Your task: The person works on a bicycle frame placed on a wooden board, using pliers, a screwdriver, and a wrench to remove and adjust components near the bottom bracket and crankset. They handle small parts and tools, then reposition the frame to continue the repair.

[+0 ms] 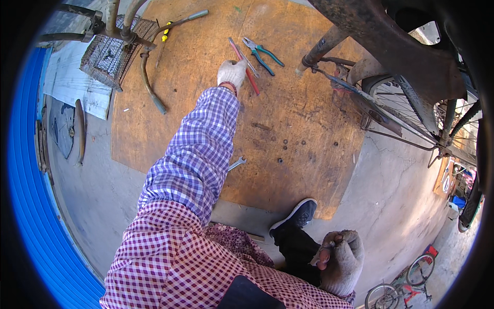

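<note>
My left hand (232,73), in a white knit glove, reaches far out over a worn wooden board (195,46). Its fingers are closed at the side of a long, slim red tool (250,80) with a silvery metal part beside it; the fingers partly cover both. Just right of these lie pliers (261,54) with green-blue handles, jaws toward the far side. Near my lap, my right hand (342,262) is curled closed in a worn glove with bare fingertips showing. Whatever it may pinch is too small to make out. An open-end wrench (237,164) lies beside my left forearm.
A rusty bicycle frame (355,26) with a wheel (393,95) looms at the right. Far left are handlebars (149,77), a wire basket (110,54) and a yellow-handled screwdriver (165,34). Several small nuts (280,160) dot the board. My shoe (300,213) rests at its near edge.
</note>
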`<state>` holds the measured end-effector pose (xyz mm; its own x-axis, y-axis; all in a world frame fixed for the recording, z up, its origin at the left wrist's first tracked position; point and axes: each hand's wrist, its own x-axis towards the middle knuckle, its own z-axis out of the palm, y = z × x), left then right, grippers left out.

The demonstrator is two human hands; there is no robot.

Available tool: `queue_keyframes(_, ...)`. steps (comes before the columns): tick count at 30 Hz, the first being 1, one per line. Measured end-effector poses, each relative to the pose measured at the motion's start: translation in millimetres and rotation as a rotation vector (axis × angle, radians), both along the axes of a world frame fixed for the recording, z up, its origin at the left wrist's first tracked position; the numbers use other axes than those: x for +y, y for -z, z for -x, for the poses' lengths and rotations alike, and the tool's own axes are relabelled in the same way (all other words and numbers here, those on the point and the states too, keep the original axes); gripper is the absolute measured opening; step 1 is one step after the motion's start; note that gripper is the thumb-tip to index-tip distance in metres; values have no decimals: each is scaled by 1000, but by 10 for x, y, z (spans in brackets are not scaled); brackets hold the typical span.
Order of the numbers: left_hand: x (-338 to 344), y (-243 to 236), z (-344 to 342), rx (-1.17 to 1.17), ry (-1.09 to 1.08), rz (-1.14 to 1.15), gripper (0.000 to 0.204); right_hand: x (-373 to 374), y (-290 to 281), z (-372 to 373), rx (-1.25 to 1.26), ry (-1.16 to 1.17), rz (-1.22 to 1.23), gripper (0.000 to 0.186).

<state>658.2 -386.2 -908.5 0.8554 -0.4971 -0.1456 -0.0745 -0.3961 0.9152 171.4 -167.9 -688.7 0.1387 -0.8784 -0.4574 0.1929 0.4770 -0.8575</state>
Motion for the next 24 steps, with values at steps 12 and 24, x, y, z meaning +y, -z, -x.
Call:
queue_keyframes(12, 939, 625, 174, -350, 244, -279, 39, -110, -58, 15, -42, -13, 46, 18)
queue_keyframes(24, 1726, 937, 1264, -238, 501, -782, 43, -225, -121, -127, -69, -41, 91, 23)
